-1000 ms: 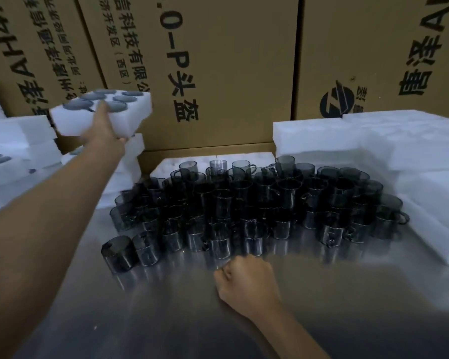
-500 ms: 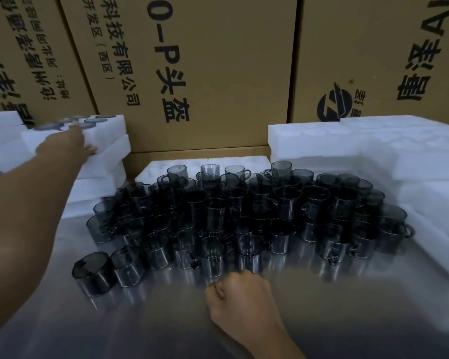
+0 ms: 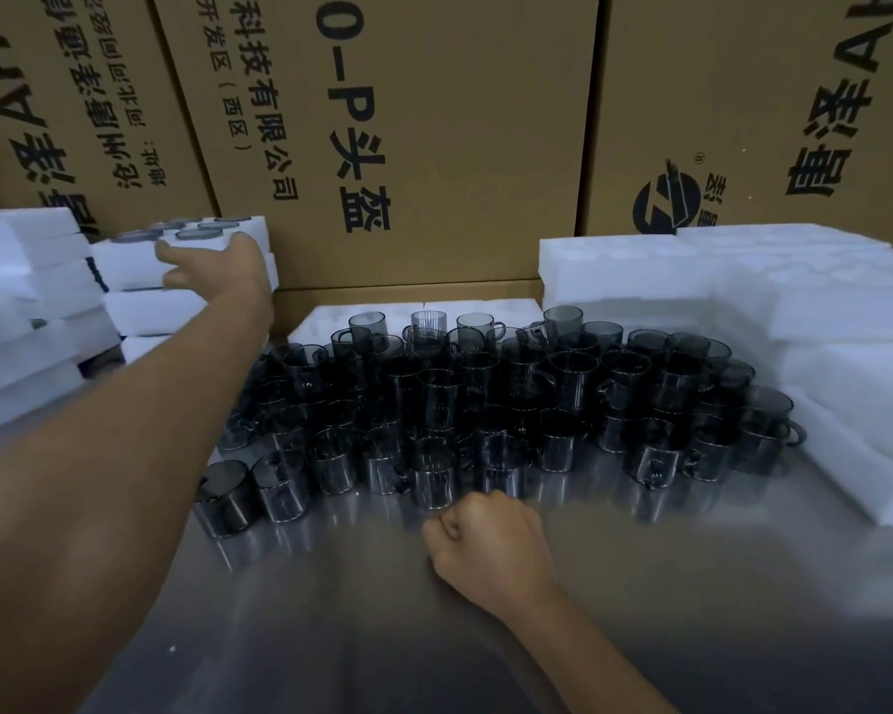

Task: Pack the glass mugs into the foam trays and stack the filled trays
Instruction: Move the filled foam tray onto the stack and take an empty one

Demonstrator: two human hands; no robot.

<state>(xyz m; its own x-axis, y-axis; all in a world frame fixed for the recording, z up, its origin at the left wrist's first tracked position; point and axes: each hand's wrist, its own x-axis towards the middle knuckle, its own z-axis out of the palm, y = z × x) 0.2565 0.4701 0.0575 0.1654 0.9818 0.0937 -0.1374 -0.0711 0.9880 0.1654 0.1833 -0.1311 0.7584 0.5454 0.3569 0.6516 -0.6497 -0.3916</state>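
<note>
Mugs (image 3: 496,399) loose on table (image 3: 434,636); filled foam tray (image 3: 186,244) atop stack (image 3: 150,311).

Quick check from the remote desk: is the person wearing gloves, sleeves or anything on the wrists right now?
No. The left hand and the right hand are both bare, with no gloves. Both forearms are bare too, as far as the frame shows. No watch, band or ring is visible.

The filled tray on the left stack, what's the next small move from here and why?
Probably draw the left hand back and reach for an empty foam tray on the right. The filled tray already sits on the stack, the hand's fingers look spread rather than gripping, and many mugs wait loose on the table. The right hand rests as a fist, holding nothing.
</note>
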